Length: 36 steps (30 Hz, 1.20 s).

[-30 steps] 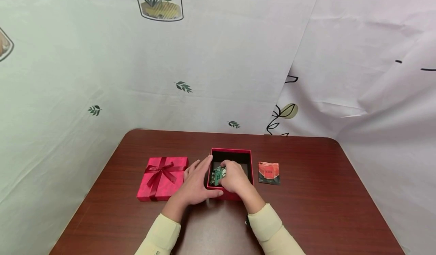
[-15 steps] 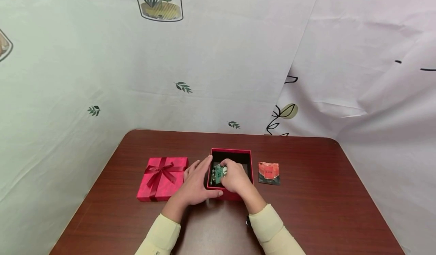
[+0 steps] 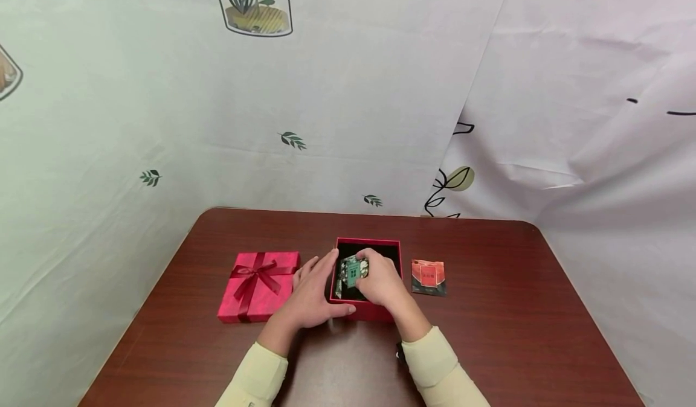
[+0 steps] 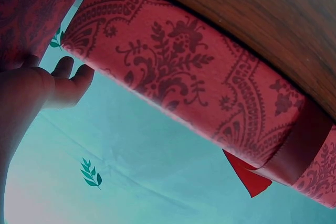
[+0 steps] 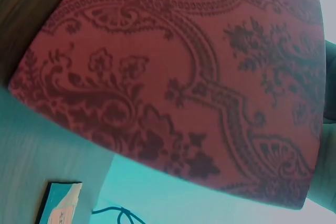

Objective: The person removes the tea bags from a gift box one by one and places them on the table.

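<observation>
An uncovered red gift box (image 3: 375,312) with a dark inside sits mid-table. My left hand (image 3: 311,295) lies along its left side, fingers extended and thumb along the front wall. Reaching into the box, my right hand (image 3: 380,279) pinches a green patterned sachet (image 3: 353,269) between thumb and fingers; the hand covers its right part. In the left wrist view my left hand (image 4: 47,85) is against the box (image 4: 31,19), with the lid (image 4: 178,72) close by. Mostly the patterned box wall (image 5: 173,93) fills the right wrist view.
Left of the box lies its red lid (image 3: 258,286), topped with a ribbon bow. An orange and dark sachet (image 3: 428,276) lies flat to the right of the box. The brown table (image 3: 500,310) meets a printed white curtain (image 3: 348,93) at the back.
My right hand has shifted slightly up and to the right inside the box, and the green sachet has come along with it. My left hand stays in place.
</observation>
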Tool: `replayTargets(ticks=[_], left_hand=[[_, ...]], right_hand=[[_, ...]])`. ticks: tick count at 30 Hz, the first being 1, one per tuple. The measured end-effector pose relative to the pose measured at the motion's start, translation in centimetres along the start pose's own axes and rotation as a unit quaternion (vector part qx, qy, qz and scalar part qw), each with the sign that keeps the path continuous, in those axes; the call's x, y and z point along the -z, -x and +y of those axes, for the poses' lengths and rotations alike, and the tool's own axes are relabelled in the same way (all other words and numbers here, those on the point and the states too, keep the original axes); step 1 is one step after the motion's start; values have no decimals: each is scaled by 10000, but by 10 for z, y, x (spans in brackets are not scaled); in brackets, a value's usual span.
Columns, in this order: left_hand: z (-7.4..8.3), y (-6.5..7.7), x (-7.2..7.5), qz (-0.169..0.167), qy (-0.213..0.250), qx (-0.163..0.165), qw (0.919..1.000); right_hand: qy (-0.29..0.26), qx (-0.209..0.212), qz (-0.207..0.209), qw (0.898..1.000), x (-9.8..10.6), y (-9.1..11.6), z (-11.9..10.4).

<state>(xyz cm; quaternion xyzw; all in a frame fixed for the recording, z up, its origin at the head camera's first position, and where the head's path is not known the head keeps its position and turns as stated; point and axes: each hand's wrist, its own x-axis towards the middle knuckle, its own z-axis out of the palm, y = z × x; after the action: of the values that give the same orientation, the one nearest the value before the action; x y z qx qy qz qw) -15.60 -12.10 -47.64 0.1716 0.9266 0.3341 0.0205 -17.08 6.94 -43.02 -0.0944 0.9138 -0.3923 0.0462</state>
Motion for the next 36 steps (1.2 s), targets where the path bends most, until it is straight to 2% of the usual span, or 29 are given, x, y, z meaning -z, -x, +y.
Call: replayTargets(ticks=[12,27,36], left_hand=[[-1,0,0,50,30,-30,10000],[1,1,0,64,80,15,9999],[1,0,0,69,39,29,10000]], right_hand=[[-55,-163,261,9995,16,2,5],[-664,-400,480,9958,37,2,23],[-905,-491,489,9935,43,3,27]])
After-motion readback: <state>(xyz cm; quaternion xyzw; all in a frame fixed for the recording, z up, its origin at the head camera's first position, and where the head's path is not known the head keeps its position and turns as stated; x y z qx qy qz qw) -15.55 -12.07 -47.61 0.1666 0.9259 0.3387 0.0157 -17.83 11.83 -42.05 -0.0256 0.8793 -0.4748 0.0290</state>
